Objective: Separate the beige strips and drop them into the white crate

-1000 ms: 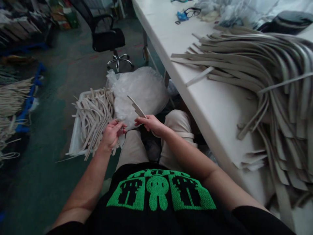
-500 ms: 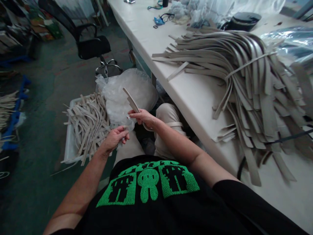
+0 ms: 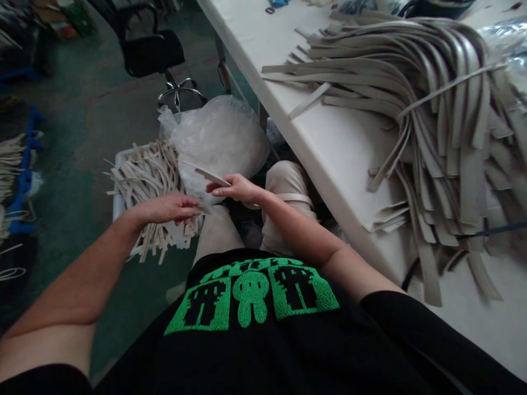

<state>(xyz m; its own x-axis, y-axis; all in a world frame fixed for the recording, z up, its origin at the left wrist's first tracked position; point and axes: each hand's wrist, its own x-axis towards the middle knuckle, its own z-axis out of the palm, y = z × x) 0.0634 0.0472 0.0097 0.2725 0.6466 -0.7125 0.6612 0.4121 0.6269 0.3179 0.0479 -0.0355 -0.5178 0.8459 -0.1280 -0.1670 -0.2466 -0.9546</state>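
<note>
A few thin, flat strips (image 3: 212,176) are lying in the right hand (image 3: 235,188), above the person's knees; they are looking pale beige and narrow, with straight edges and staggered ends pointing left and far. The right hand is gripping them, and a curved length is showing beneath it. The left hand (image 3: 175,207) is hovering just left of it, its fingers bent together beside some blurred clear film; whether it is pinching the film cannot be told.

Left of the knees, a white tub (image 3: 118,200) is standing on the floor, brimming with loose, tangled beige strips (image 3: 154,173), some hanging over its near edge. Just beside it, on the far side of the hands, a translucent plastic bag (image 3: 224,131) is bulging with whitish contents too unclear to name.

On the right, a white table (image 3: 329,159) is carrying a large bundle of wider grey-beige strips (image 3: 469,164), arching over and bound by a pale band (image 3: 447,90). Farther off, a black chair (image 3: 154,54) is standing on the green floor.
</note>
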